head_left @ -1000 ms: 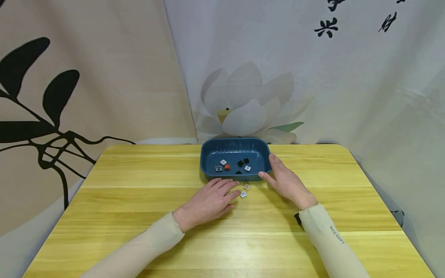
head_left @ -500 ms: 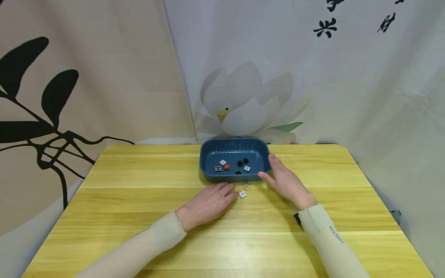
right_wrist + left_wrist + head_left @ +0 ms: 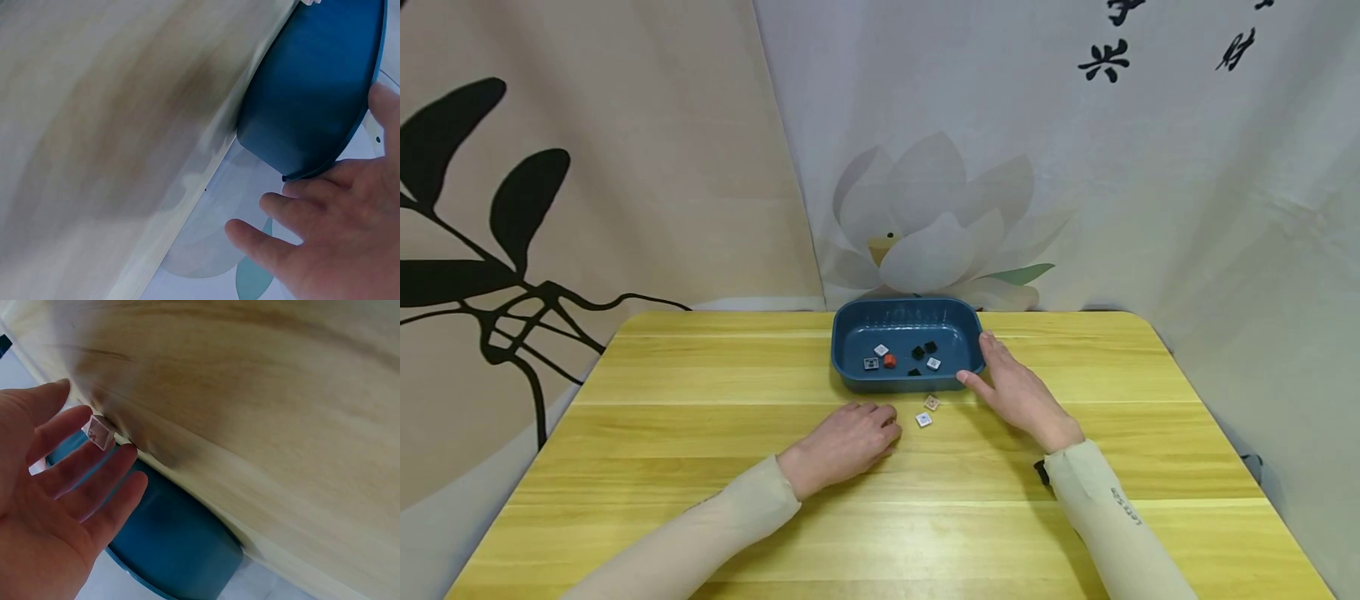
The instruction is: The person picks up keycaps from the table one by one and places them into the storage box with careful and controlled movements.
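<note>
A blue plastic basin (image 3: 867,386) stands at the back of the table with several small white, black and red pieces in it that look like keycaps. My right hand (image 3: 1026,400) rests against its right end, fingers extended, thumb at the front rim. In front of the basin lie a white keycap (image 3: 923,420) and a pinkish one (image 3: 932,402). Just left of these, my left hand (image 3: 842,446) is low over the table, fingers loosely bent. In the left wrist view a small pale keycap (image 3: 100,432) shows at the index and middle fingertips, with the thumb apart from it.
The wooden table (image 3: 962,533) reaches back to a printed cloth (image 3: 722,183) hanging behind the basin. Inside the basin, a red keycap (image 3: 890,361) and a white keycap (image 3: 933,363) sit near the front wall.
My left hand's fingers have drawn back from the basin's front and bent more. The right hand, the basin and the visible keycaps stay where they were.
</note>
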A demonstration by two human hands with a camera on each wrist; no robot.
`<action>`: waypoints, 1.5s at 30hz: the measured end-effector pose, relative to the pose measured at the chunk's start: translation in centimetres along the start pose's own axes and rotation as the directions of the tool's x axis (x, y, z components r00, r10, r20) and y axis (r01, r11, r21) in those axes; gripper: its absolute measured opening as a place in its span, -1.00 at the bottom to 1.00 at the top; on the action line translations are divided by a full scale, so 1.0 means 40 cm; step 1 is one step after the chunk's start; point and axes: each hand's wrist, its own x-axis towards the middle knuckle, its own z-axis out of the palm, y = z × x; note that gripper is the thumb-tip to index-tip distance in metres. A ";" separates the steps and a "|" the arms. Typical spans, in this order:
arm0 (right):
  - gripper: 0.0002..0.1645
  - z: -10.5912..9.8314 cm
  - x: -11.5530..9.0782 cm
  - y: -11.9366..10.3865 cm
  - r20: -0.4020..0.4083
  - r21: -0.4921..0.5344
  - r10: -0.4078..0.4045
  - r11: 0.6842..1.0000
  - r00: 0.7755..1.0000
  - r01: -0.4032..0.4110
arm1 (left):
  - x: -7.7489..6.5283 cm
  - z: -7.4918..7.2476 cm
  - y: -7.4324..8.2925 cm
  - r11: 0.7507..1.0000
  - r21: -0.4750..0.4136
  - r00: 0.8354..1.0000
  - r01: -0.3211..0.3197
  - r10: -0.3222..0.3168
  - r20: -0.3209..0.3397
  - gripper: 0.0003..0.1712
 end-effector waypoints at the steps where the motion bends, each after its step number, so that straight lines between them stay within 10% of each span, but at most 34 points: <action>1: 0.14 0.000 0.000 0.000 -0.001 -0.001 -0.001 1.000 1.000 0.001 | -0.001 0.000 0.000 1.000 0.004 1.000 -0.002 0.002 -0.003 -0.79; 45: 0.14 0.001 0.000 0.000 0.002 0.001 0.004 1.000 1.000 -0.004 | -0.024 -0.015 -0.008 0.999 -0.022 0.998 -0.041 0.040 -0.054 -0.80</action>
